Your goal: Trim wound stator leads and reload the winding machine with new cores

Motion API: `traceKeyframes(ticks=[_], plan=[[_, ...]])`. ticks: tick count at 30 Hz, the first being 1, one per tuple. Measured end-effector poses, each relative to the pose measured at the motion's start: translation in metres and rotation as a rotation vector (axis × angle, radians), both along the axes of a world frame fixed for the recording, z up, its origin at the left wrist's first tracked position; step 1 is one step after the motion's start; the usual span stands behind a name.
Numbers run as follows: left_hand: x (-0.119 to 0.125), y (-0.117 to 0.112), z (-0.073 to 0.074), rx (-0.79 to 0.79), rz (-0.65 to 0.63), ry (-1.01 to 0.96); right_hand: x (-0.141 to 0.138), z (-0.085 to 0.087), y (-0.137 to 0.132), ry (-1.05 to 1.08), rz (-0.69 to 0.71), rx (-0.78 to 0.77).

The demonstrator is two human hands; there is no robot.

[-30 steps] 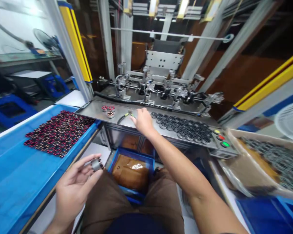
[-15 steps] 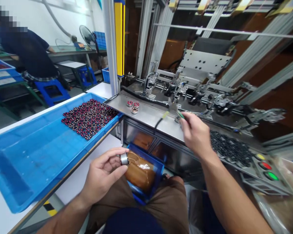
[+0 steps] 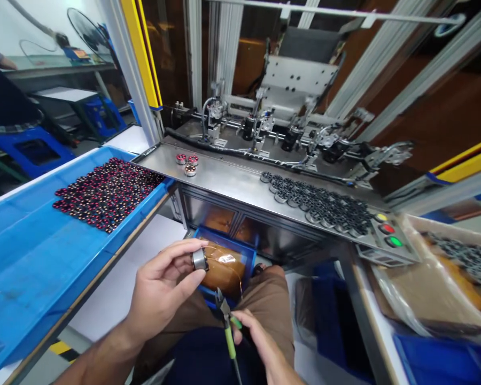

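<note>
My left hand (image 3: 160,291) pinches a small round metal motor part (image 3: 199,259) between thumb and fingers, held above my lap. Thin copper wire trails from the part toward the right. My right hand (image 3: 260,339) grips green-handled cutters (image 3: 226,321) low over my lap, with their tips pointing up toward the part and the wire. Both hands are closed on what they hold.
A blue tray (image 3: 32,256) on the left carries several red-wound parts (image 3: 104,190). The steel machine shelf (image 3: 232,184) holds three wound parts (image 3: 187,163), a row of black cores (image 3: 316,200) and coloured buttons (image 3: 387,229). A blue bin (image 3: 224,264) of copper scrap sits below. Another person (image 3: 4,96) is far left.
My right hand has come back from the steel shelf down to my lap, bringing the green-handled cutters with it. My left hand still holds the metal part.
</note>
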State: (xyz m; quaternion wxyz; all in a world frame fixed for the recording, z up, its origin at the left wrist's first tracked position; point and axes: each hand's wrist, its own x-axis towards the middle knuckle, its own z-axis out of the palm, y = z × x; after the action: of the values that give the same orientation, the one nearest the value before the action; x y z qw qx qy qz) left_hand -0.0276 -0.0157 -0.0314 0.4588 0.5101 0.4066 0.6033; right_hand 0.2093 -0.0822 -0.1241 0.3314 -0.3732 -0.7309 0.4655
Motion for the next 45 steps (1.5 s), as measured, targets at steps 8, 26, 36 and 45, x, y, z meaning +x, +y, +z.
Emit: traceKeyframes(ticks=[8, 26, 36, 45], plan=[[0.003, -0.006, 0.003, 0.017, 0.013, 0.074, -0.004, 0.033, 0.005, -0.184, -0.086, 0.153], [0.007, -0.007, 0.001, 0.012, -0.069, 0.149, -0.031, 0.062, 0.038, 0.141, -0.039, 0.199], [0.007, -0.007, 0.001, 0.031, -0.084, 0.107, -0.029, 0.056, 0.034, 0.123, -0.027, 0.177], [0.006, -0.009, -0.005, 0.124, -0.025, 0.108, -0.030, 0.069, 0.032, 0.102, -0.050, 0.232]])
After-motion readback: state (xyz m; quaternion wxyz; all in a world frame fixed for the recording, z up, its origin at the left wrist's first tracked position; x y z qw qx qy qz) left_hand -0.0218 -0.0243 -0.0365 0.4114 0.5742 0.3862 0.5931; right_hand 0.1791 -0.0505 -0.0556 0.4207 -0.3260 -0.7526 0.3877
